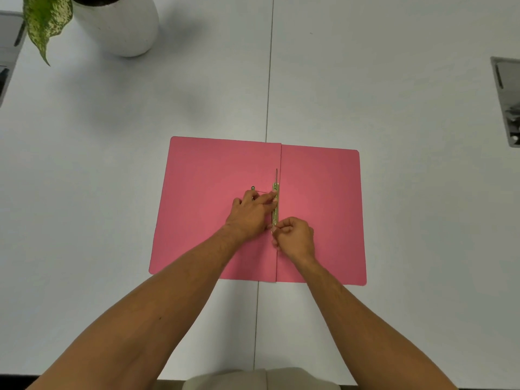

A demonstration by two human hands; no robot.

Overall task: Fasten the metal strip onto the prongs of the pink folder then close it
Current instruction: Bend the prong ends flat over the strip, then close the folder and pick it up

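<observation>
The pink folder lies open and flat on the white table, its spine running away from me. A brass metal strip lies along the spine fold. One thin prong sticks out past the strip's far end. My left hand rests on the left flap with its fingertips pressing the strip's upper half. My right hand pinches at the strip's near end; what lies under its fingers is hidden. A small metal piece lies just beyond my left fingers.
A white plant pot with a speckled green leaf stands at the far left. A seam splits the white table down the middle. A grey cable hatch sits at the right edge.
</observation>
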